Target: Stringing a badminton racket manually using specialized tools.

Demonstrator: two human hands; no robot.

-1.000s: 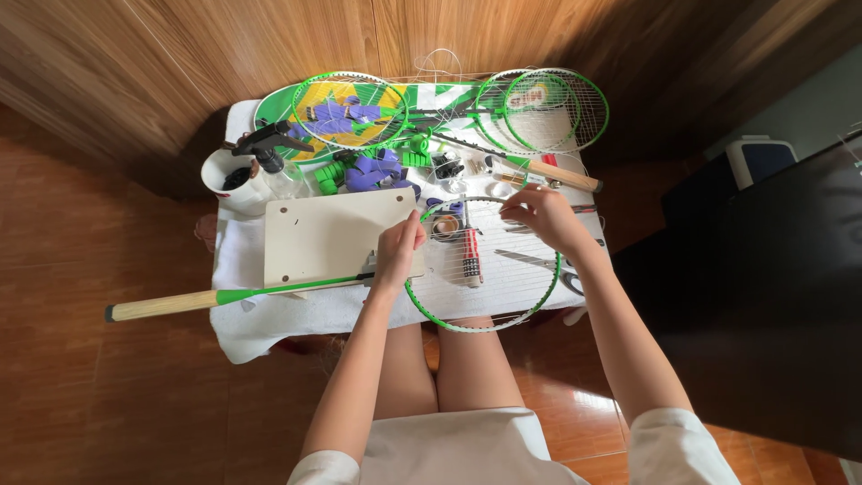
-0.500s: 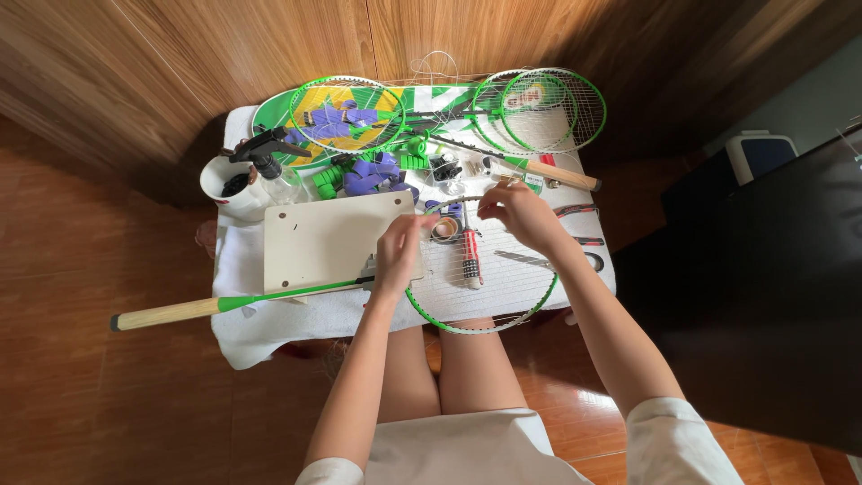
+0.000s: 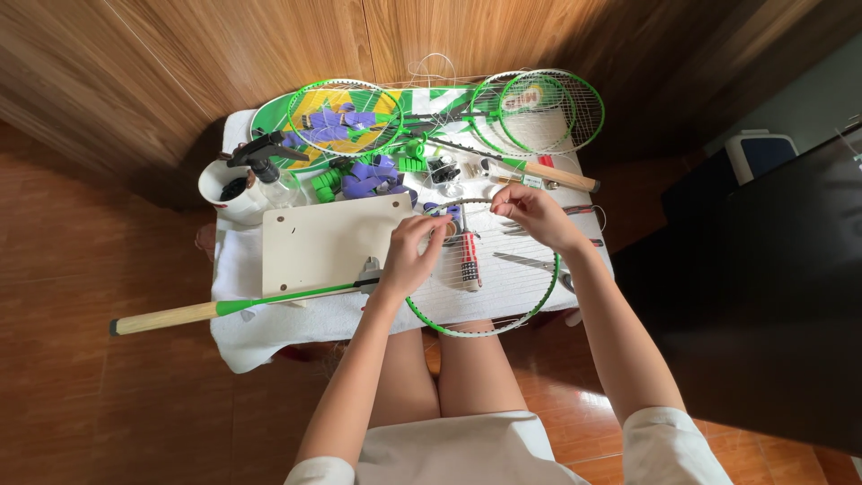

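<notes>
A green badminton racket (image 3: 503, 316) lies across a small cloth-covered table (image 3: 269, 332), its wooden handle (image 3: 162, 317) sticking out to the left. My left hand (image 3: 410, 260) rests on the left side of the racket head, fingers pressing the strings near the throat. My right hand (image 3: 532, 212) hovers over the top of the head, fingertips pinched on what looks like a thin string. A red and white tool (image 3: 470, 260) lies on the strings between my hands.
A beige board (image 3: 328, 241) lies left of the racket head. Behind it are more green rackets (image 3: 548, 110), purple and green grip rolls (image 3: 359, 176), a white cup (image 3: 224, 186), a spray bottle (image 3: 269, 175) and scissors (image 3: 532, 262). A dark cabinet (image 3: 763, 269) stands to the right.
My right hand has moved left and up, from the right side of the racket head to its top edge. My left hand stays on the strings.
</notes>
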